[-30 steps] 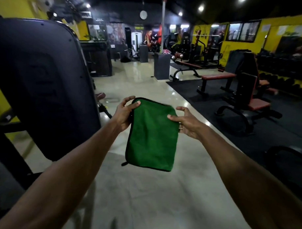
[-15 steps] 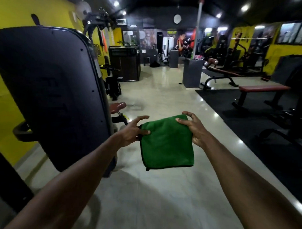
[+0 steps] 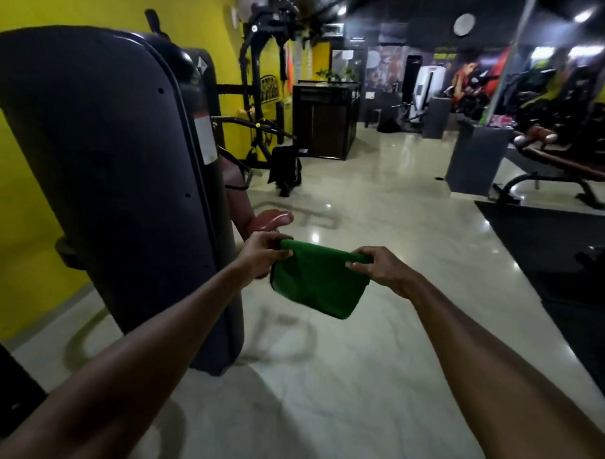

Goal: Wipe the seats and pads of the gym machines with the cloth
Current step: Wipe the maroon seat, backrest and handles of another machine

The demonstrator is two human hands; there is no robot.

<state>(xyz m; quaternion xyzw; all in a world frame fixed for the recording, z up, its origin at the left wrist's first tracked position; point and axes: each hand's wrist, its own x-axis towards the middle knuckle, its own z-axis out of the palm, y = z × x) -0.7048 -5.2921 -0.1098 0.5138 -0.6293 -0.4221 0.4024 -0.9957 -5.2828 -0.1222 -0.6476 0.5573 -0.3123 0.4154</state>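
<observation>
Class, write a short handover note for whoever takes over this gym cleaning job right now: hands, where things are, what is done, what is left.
Left hand and right hand each pinch a top corner of the green cloth, held folded in mid-air over the floor.
The maroon seat sits just beyond the hands, behind the dark machine shroud.
No wiping shows yet.
Left: wipe that seat, then the bench on the right.

I've folded the green cloth (image 3: 318,286) down again, so it hangs shorter and wider than a second ago. My left hand (image 3: 262,259) and right hand (image 3: 383,271) have closed from loose, open fingers into pinches at its top corners. I've also stepped closer to the red seat (image 3: 272,219).
</observation>
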